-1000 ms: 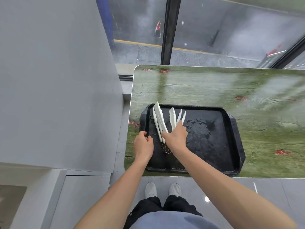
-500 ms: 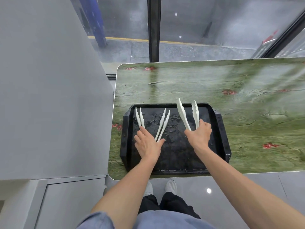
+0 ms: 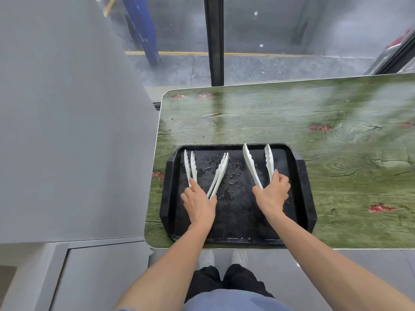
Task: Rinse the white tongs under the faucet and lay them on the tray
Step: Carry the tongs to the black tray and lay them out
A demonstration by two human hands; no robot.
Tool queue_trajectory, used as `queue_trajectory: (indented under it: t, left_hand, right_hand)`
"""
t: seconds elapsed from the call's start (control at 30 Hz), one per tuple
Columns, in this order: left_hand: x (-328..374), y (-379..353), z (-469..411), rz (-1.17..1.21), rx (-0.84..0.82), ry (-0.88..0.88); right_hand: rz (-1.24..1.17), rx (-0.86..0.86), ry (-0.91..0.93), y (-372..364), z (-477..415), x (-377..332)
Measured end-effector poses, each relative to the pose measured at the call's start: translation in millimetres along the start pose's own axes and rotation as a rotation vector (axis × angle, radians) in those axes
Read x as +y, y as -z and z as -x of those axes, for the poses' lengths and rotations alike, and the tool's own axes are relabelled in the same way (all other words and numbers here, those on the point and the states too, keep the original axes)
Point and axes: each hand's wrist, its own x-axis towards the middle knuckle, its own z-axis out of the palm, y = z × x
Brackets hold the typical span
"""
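Note:
A wet black tray (image 3: 301,182) lies on the green table. Three pairs of white tongs rest on it, tips pointing away from me. The left tongs (image 3: 190,167) and the middle tongs (image 3: 219,172) have their handle ends under my left hand (image 3: 198,204), which lies flat over them with fingers spread. My right hand (image 3: 272,194) is closed around the handle end of the right tongs (image 3: 251,166), whose two arms stand apart. No faucet is in view.
The green wood-pattern table (image 3: 292,117) extends far and right of the tray. A grey wall or cabinet (image 3: 67,120) stands close on the left. A window with a black post (image 3: 215,39) is beyond the table. My shoes (image 3: 222,259) show below the table's near edge.
One second ago all the tongs were bunched at the tray's left under my right hand. My right hand carried one pair to the right side; my left hand moved from the rim onto the other two.

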Motion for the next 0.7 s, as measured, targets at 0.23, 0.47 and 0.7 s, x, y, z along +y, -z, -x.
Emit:
queue_trajectory:
  t: [0.23, 0.47, 0.7]
  left_hand:
    - [2, 12, 13, 0.256, 0.099, -0.029]
    - [32, -6, 39, 0.311, 0.155, -0.171]
    - [39, -49, 54, 0.292, 0.02, -0.165]
  right_hand:
    - [0.01, 0.006, 0.027, 0, 2, 7]
    - [0.017, 0.039, 0.004, 4, 4, 24]
    - [0.055, 0.073, -0.016, 6, 2, 45]
